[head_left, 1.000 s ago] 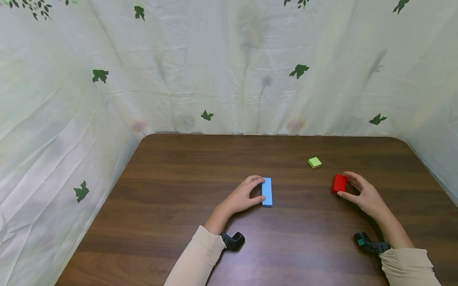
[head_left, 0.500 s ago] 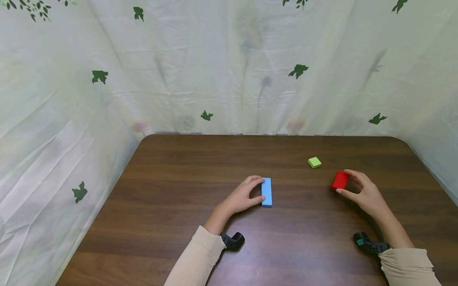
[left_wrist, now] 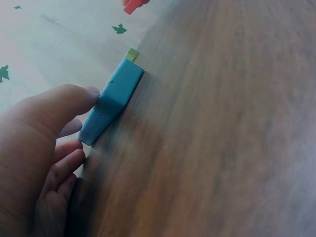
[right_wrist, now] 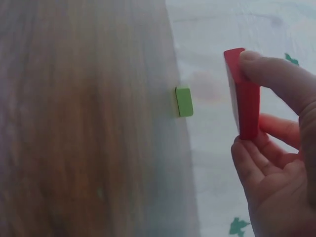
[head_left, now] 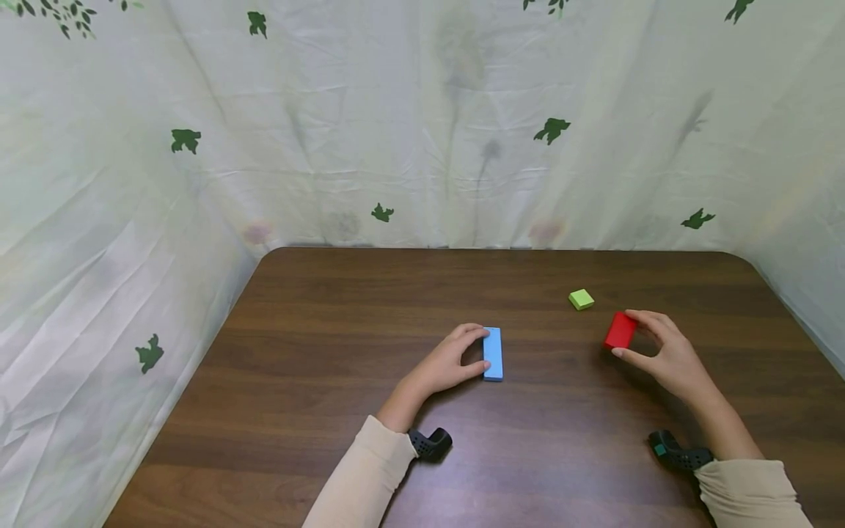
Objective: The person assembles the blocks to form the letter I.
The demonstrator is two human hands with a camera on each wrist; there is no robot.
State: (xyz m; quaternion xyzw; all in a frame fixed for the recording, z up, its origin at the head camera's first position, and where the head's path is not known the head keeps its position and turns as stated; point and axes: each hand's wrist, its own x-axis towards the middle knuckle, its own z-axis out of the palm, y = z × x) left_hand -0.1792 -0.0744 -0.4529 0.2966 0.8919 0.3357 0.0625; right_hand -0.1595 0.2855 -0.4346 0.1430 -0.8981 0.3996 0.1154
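A flat blue block (head_left: 492, 353) lies on the brown table (head_left: 343, 308) near its middle. My left hand (head_left: 480, 352) is curled against the block's left long side, forefinger at the far end and thumb at the near end; in the left wrist view the thumb (left_wrist: 74, 101) presses on the blue block (left_wrist: 111, 101). My right hand (head_left: 623, 336) pinches a red block (head_left: 619, 328) between thumb and fingers and holds it tilted just above the table. The right wrist view shows the red block (right_wrist: 244, 94) on edge in the fingers.
A small green block (head_left: 581, 299) lies on the table beyond the red one, also seen as the green block (right_wrist: 184, 101). White cloth with green leaf prints (head_left: 422, 147) walls the table on three sides.
My right hand has lifted the red block off the table and carried it slightly up and to the left. My left hand and the blue block have stayed put.
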